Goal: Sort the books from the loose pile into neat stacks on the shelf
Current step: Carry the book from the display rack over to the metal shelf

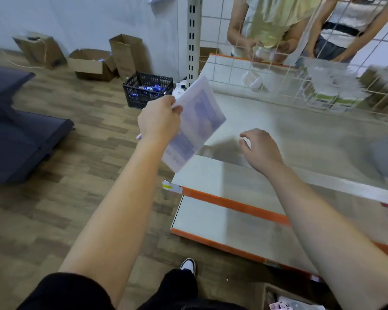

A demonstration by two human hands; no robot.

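My left hand (158, 118) grips a thin book (194, 124) with a pale purple cover by its left edge, holding it tilted in the air at the left end of the white shelf (300, 130). To the right of the book, my right hand (259, 149) hovers over the shelf with its fingers loosely curled and nothing in them. Behind the wire grid at the far right lies a blurred stack of books (329, 90).
A lower shelf board with an orange edge (233, 204) juts toward me. A black crate (147, 88) and open cardboard boxes (92, 63) stand on the wooden floor by the wall. Dark cushions (20, 139) lie at left. Two people stand behind the wire grid (278, 52).
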